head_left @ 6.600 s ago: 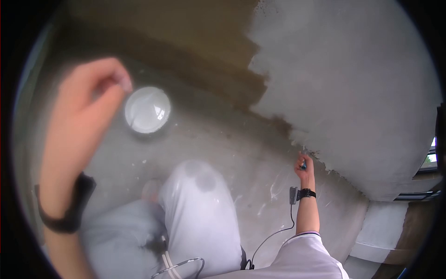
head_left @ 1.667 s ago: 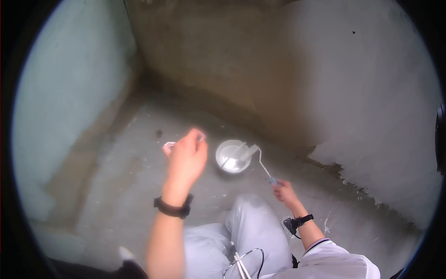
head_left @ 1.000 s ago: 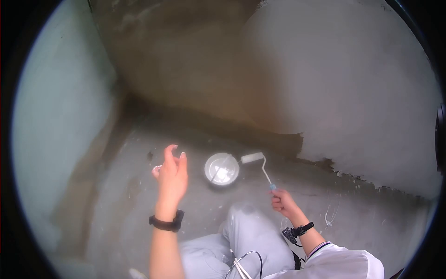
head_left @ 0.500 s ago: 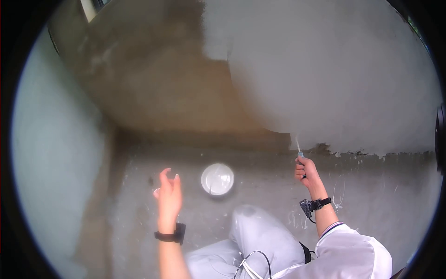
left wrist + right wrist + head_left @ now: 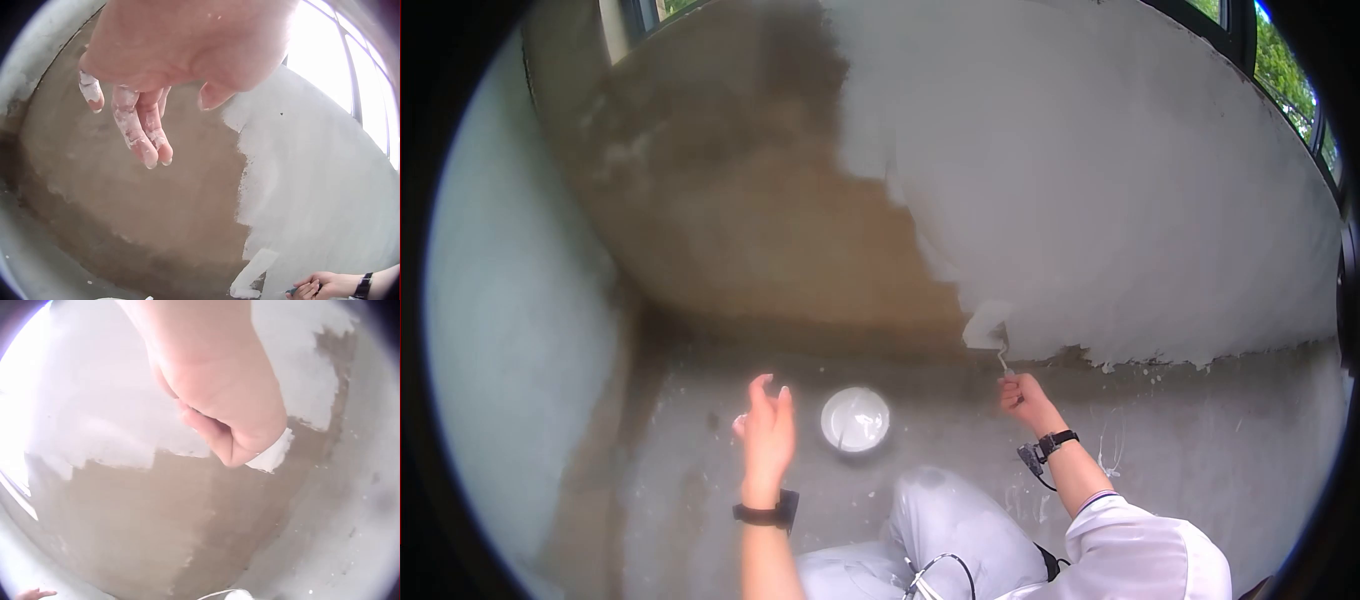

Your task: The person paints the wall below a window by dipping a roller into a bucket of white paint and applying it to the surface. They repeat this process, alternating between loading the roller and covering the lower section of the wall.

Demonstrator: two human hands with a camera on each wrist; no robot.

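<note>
My right hand [image 5: 1030,402] grips the handle of a paint roller. The roller [image 5: 983,328] lies against the wall at the ragged border between white paint and bare brown surface, low down near the floor. In the right wrist view the fingers of my right hand [image 5: 219,406] are curled, and the white sleeve of the roller [image 5: 275,454] shows just past them. Left of it, a round white bucket [image 5: 855,420] of white paint stands on the floor. My left hand [image 5: 770,435] hovers beside the bucket, holding nothing. White paint smears the loosely bent fingers [image 5: 128,119] in the left wrist view.
The wall's right part [image 5: 1120,200] is white, its left part [image 5: 740,220] brown. A pale side wall [image 5: 510,300] meets it in a corner at left. Paint drips spot the grey floor [image 5: 690,540]. My bent knee [image 5: 950,510] is close to the bucket, with cables on my lap.
My right hand has brought the roller from over the bucket to the wall, then left to the paint border. The head view has tilted up. My left hand has loosened its fingers.
</note>
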